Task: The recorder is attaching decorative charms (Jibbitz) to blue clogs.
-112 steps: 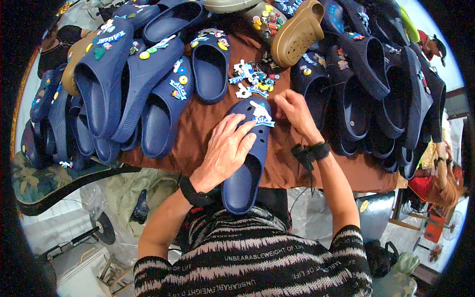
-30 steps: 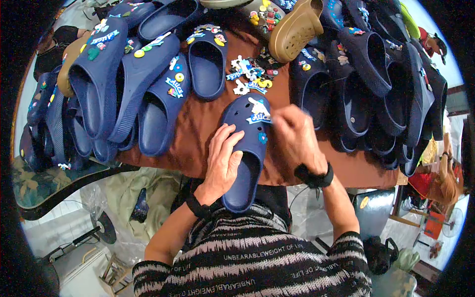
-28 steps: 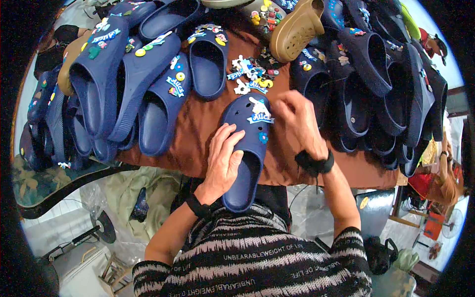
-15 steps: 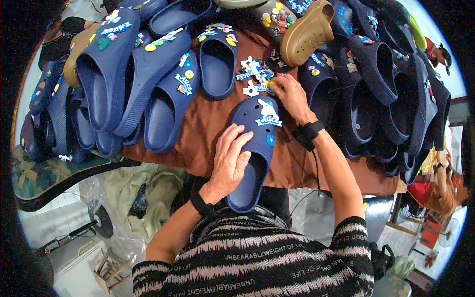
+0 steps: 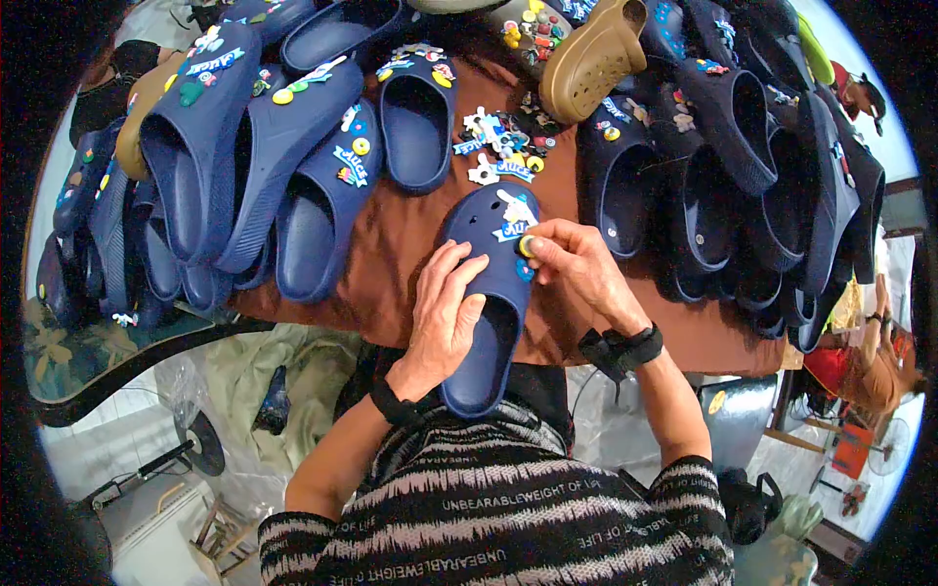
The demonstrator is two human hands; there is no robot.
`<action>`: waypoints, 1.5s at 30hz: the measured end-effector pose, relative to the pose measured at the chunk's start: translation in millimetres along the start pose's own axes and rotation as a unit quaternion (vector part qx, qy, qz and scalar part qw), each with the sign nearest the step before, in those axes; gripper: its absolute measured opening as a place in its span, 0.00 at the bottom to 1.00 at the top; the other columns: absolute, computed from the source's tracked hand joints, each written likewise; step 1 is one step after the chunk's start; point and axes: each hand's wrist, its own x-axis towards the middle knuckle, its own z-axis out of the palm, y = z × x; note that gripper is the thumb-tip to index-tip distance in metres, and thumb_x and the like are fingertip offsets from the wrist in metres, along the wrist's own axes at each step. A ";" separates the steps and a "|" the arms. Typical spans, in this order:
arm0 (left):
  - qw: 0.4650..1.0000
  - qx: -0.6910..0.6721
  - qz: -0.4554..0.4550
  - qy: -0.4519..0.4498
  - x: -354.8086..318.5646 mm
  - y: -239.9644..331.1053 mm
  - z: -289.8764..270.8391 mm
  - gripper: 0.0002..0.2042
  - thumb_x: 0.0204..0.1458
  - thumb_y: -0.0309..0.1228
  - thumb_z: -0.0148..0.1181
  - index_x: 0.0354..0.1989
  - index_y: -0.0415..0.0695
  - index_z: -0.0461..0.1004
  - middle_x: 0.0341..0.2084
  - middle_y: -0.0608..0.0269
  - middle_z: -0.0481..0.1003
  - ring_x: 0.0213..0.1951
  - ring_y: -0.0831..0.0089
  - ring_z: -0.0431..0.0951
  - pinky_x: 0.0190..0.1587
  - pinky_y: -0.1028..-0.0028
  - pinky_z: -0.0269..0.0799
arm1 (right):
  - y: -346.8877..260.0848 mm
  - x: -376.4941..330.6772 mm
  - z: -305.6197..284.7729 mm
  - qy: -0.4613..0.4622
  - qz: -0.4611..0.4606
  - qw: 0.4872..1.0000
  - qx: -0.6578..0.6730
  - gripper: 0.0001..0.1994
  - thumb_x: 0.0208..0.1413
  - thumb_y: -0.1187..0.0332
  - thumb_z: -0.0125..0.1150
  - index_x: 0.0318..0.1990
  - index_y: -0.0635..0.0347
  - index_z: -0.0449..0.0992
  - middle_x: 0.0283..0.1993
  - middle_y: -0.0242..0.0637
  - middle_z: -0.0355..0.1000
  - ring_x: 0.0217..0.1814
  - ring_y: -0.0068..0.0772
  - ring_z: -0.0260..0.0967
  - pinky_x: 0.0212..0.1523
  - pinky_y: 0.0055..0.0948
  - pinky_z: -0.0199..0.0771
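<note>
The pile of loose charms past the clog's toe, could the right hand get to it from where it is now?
Probably yes. The right hand pinches a small yellow charm at the blue clog's toe, and the pile of loose charms lies just beyond on bare brown cloth, nothing between.

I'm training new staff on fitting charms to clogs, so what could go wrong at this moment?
The yellow charm is pinched only at the right hand's fingertips; it could slip and drop among the loose charm pile. The navy clog overhangs the table edge, steadied only by the left hand, so hard pressing might tip it.
</note>
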 end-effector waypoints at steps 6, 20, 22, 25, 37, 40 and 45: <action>1.000 -0.006 0.001 0.001 0.8 -0.2 2.3 0.22 0.68 0.44 0.47 0.61 0.42 0.70 0.62 0.48 0.66 0.67 0.46 0.61 0.69 0.53 0.55 | -2.5 11.8 -8.8 -0.045 0.003 0.999 -0.023 0.11 0.66 0.63 0.61 0.44 0.61 0.72 0.33 0.31 0.74 0.31 0.20 0.70 0.31 0.20 0.72; 1.000 -0.003 0.012 -0.002 1.3 -2.7 1.9 0.21 0.68 0.43 0.47 0.61 0.41 0.70 0.62 0.47 0.66 0.67 0.46 0.61 0.69 0.52 0.55 | -18.5 37.6 -21.4 -0.162 0.017 0.976 -0.143 0.08 0.64 0.67 0.63 0.35 0.59 0.73 0.27 0.29 0.74 0.26 0.20 0.71 0.26 0.21 0.72; 1.000 -0.010 0.011 -0.003 2.1 -2.1 1.4 0.21 0.68 0.43 0.46 0.61 0.40 0.70 0.62 0.47 0.66 0.67 0.46 0.60 0.69 0.52 0.54 | -27.0 41.6 -19.0 -0.167 0.047 0.964 -0.200 0.10 0.62 0.65 0.66 0.35 0.60 0.74 0.25 0.31 0.74 0.26 0.23 0.73 0.26 0.23 0.73; 0.999 -0.015 0.002 -0.030 1.5 -3.7 -0.6 0.23 0.69 0.45 0.43 0.61 0.40 0.68 0.64 0.46 0.63 0.70 0.45 0.57 0.72 0.53 0.50 | -43.7 48.1 -20.6 -0.176 0.053 0.917 -0.353 0.17 0.57 0.56 0.69 0.33 0.63 0.76 0.24 0.36 0.74 0.26 0.31 0.76 0.27 0.30 0.76; 0.998 -0.061 -0.001 -0.033 4.9 -2.2 -4.5 0.22 0.69 0.44 0.44 0.61 0.42 0.69 0.63 0.48 0.65 0.69 0.46 0.57 0.71 0.52 0.50 | -36.1 41.1 -22.2 -0.144 0.012 0.904 -0.403 0.18 0.56 0.54 0.70 0.30 0.62 0.75 0.20 0.33 0.72 0.22 0.27 0.74 0.24 0.27 0.73; 0.998 -0.053 -0.001 -0.047 5.4 -2.0 -4.5 0.25 0.70 0.47 0.38 0.62 0.40 0.68 0.65 0.47 0.64 0.71 0.47 0.56 0.73 0.54 0.47 | -23.4 32.6 -27.4 -0.162 0.086 0.966 -0.180 0.14 0.62 0.60 0.67 0.33 0.60 0.72 0.23 0.25 0.68 0.24 0.19 0.70 0.26 0.22 0.73; 0.997 -0.049 0.003 -0.053 5.5 -3.3 -7.8 0.25 0.70 0.47 0.38 0.62 0.40 0.68 0.65 0.47 0.63 0.71 0.47 0.56 0.73 0.54 0.47 | -14.4 16.0 -18.6 -0.095 -0.001 0.982 -0.161 0.08 0.65 0.68 0.61 0.37 0.63 0.74 0.30 0.29 0.73 0.31 0.19 0.71 0.30 0.23 0.76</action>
